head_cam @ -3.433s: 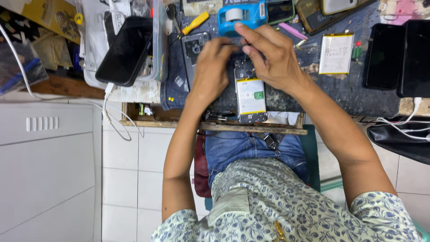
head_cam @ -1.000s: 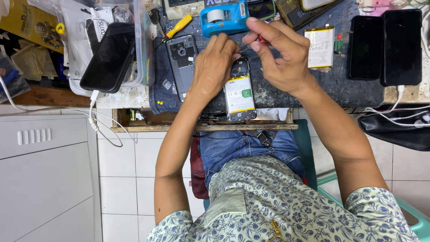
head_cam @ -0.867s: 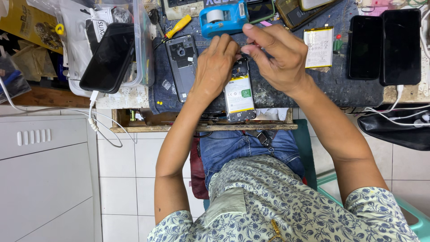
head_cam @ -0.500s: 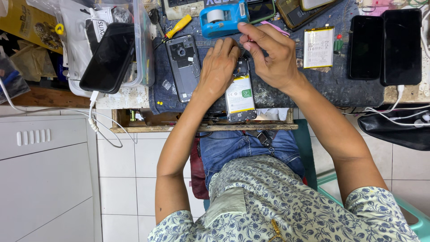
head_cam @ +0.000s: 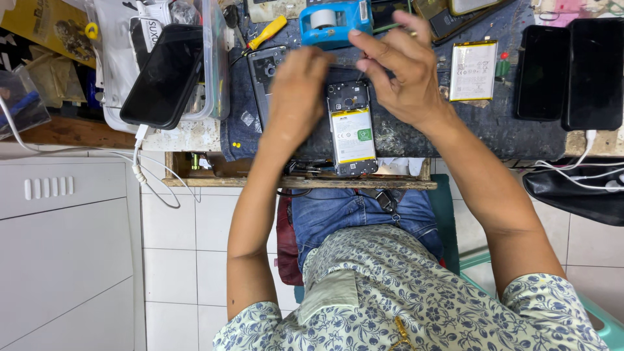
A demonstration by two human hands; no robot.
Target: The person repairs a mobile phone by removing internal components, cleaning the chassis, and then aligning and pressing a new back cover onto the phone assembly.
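An opened black phone with its back off and a white battery showing (head_cam: 351,130) lies at the near edge of the dark cluttered surface (head_cam: 507,133), with bare room only to its right. The left hand (head_cam: 298,97), blurred, rests beside its top, grip too smeared to tell; the right hand (head_cam: 400,68) pinches a thin dark tool (head_cam: 346,65) above it. Counted: one loose white battery (head_cam: 474,71), two dark phones (head_cam: 572,73) far right, one blue tape dispenser (head_cam: 335,21)

A white tiled floor (head_cam: 188,260) lies under the wooden workbench (head_cam: 292,183), beside a white cabinet (head_cam: 65,247).
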